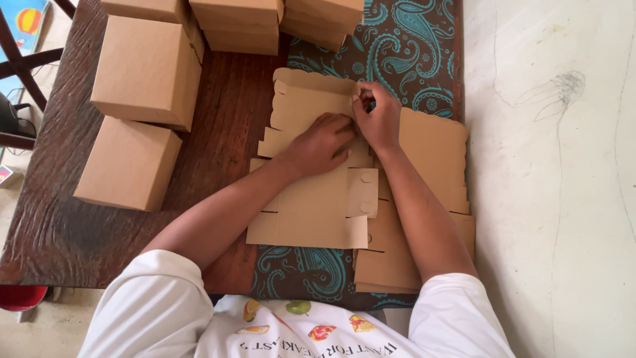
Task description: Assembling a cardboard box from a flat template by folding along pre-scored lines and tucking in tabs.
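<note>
A flat brown cardboard box blank (311,205) lies on the table in front of me, on top of a stack of more flat blanks (430,152). My left hand (321,142) presses flat on the upper part of the blank. My right hand (377,116) pinches a folded flap edge of that blank near its far side, fingers closed on the cardboard. Both forearms reach forward over the blank.
Several folded brown cardboard boxes (149,69) stand on the left and far side of the dark wooden table (59,219). A dark cloth with teal paisley pattern (411,40) lies under the blanks. A pale wall or floor (550,166) runs along the right.
</note>
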